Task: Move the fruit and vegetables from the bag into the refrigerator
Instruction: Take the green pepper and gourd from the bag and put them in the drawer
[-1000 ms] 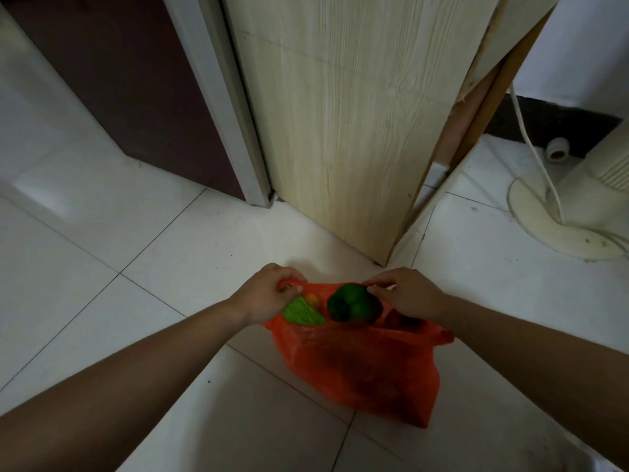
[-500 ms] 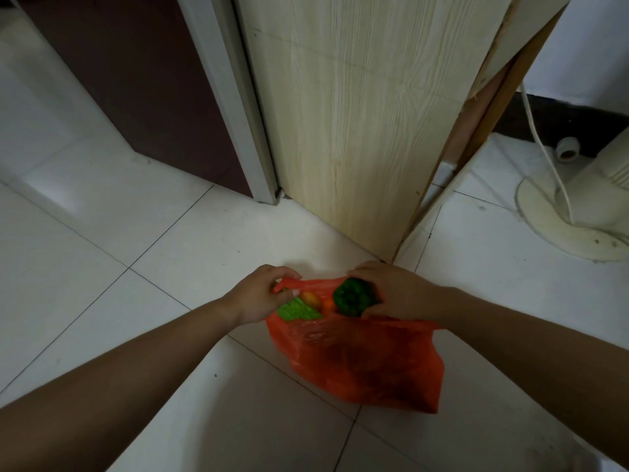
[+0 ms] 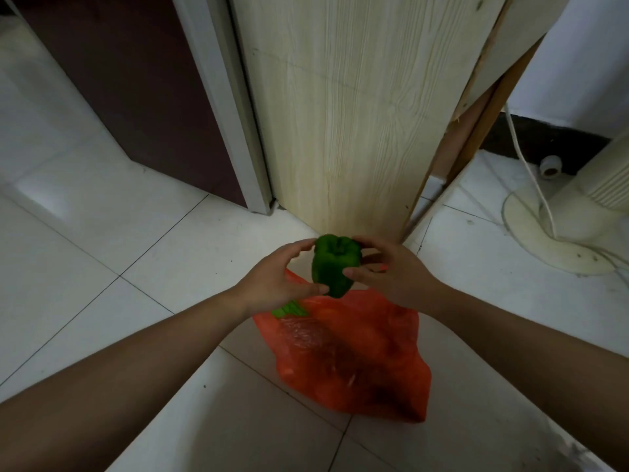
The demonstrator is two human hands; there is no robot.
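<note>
A green bell pepper is lifted above the orange plastic bag, which lies on the white tiled floor. My left hand curls round the pepper's left side, thumb under it and fingers over its top. My right hand grips its right side. A ribbed light-green vegetable pokes out of the bag's mouth under my left wrist. Other produce shows only as dim shapes through the plastic. No refrigerator can be made out.
A pale wood-grain panel stands straight ahead, with a dark brown door and grey frame to its left. At the right stand a cream fan base with a white cord and a small white roll.
My right hand has lifted the pepper out of the bag. My left hand let go of the bag's rim and came up to grip the pepper too. The bag has slumped on the floor.
</note>
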